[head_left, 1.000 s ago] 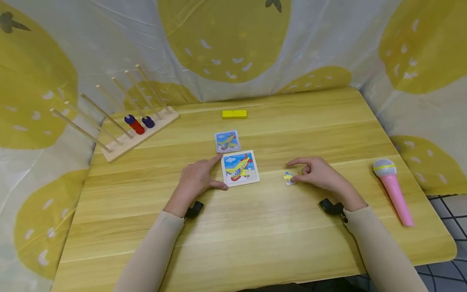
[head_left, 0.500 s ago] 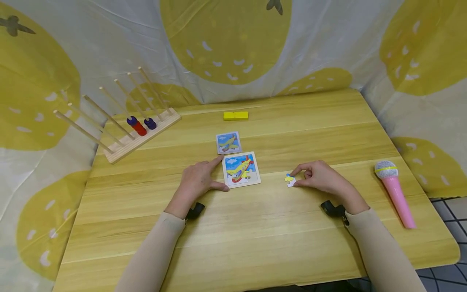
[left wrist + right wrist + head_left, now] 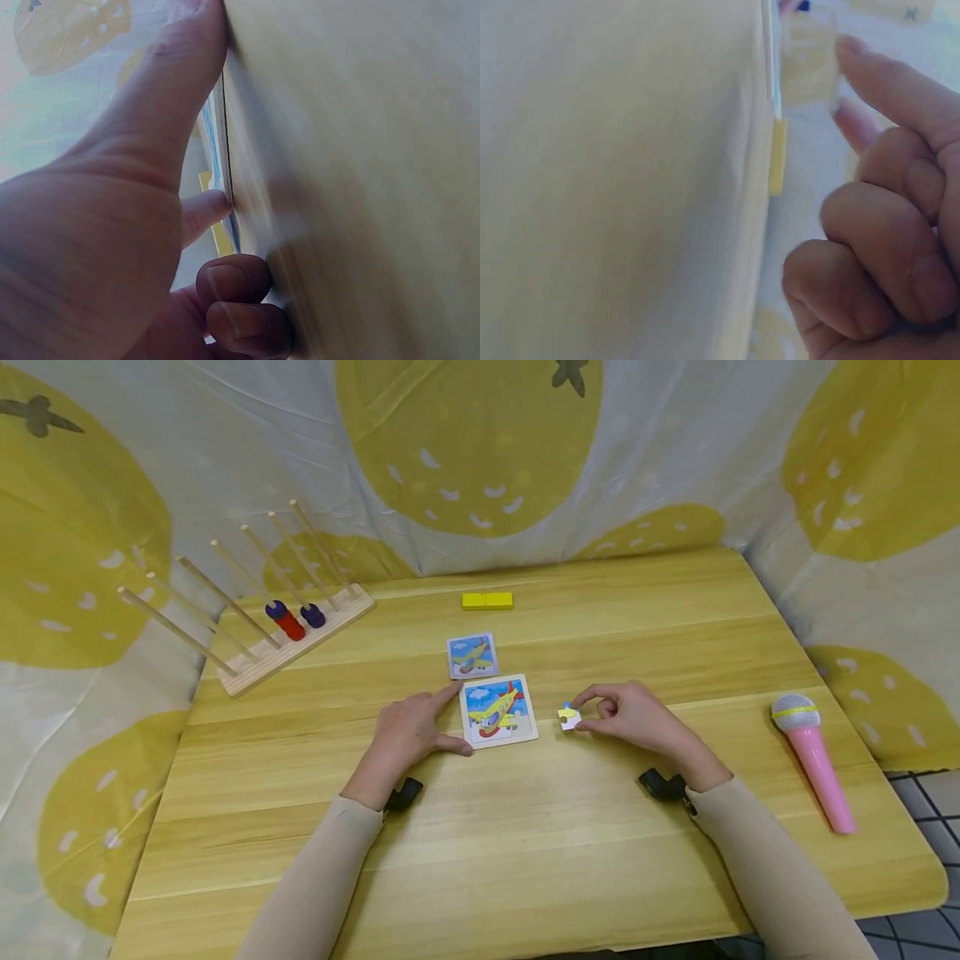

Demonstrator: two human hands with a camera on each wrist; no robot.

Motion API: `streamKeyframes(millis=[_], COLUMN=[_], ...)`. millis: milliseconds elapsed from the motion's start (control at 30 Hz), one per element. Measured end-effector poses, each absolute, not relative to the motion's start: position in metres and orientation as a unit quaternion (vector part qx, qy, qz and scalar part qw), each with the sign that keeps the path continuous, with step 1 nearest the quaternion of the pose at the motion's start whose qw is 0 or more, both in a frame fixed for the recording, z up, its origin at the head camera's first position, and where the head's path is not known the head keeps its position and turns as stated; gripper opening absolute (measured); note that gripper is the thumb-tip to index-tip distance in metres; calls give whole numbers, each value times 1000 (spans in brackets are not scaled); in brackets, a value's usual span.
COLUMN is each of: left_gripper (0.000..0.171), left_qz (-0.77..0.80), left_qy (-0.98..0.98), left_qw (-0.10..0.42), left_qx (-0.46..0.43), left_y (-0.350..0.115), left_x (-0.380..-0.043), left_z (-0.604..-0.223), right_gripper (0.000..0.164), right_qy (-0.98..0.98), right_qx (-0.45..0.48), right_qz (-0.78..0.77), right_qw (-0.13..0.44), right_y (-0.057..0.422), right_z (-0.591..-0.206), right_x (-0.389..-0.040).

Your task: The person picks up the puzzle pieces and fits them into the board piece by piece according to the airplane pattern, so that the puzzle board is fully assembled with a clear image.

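Observation:
In the head view my right hand (image 3: pixel 626 714) pinches a small puzzle piece (image 3: pixel 570 718), yellow, white and blue, between thumb and index finger, to the right of the puzzle. In the right wrist view the other fingers (image 3: pixel 874 247) are curled in. A square jigsaw puzzle (image 3: pixel 531 706) with a pale frame and a yellow airplane picture lies on the table; a white patch shows at its lower right. My left hand (image 3: pixel 408 735) rests at its left side, thumb at the lower left corner and index fingertip at the upper left one.
Just behind the puzzle lies a picture card (image 3: pixel 472 656) of the same airplane. Further back is a yellow block (image 3: pixel 487 601). A wooden peg rack (image 3: pixel 296 647) with red and dark blue beads stands at back left. A pink toy microphone (image 3: pixel 817 768) lies on the right.
My right hand has picked the puzzle piece up from the table and moved left toward the puzzle with it. The left hand has stayed at the puzzle's left side.

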State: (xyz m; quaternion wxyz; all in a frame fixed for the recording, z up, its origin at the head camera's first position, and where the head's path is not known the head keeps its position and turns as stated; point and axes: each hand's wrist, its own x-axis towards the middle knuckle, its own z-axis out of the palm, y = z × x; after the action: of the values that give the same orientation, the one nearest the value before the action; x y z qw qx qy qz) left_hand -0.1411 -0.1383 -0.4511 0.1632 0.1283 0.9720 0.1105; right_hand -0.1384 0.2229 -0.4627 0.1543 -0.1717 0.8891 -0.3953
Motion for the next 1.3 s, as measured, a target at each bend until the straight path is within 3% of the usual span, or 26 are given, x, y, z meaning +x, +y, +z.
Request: streamKeyframes(millis=[300,1300], left_gripper=[118,117], left_qz=[111,107], left_qy=[973,973], left_qw=[159,156], left_qx=[129,130], left_y=[-141,-139], left_x=[-141,-142], left_z=[-451,-453], right_gripper=[26,27], right_qy=[891,903], right_qx=[-251,-251], right_qz=[-354,-323], right_qw=[135,134], right_y=[168,149], right_z=[-461,-474], right_x=[-150,-151])
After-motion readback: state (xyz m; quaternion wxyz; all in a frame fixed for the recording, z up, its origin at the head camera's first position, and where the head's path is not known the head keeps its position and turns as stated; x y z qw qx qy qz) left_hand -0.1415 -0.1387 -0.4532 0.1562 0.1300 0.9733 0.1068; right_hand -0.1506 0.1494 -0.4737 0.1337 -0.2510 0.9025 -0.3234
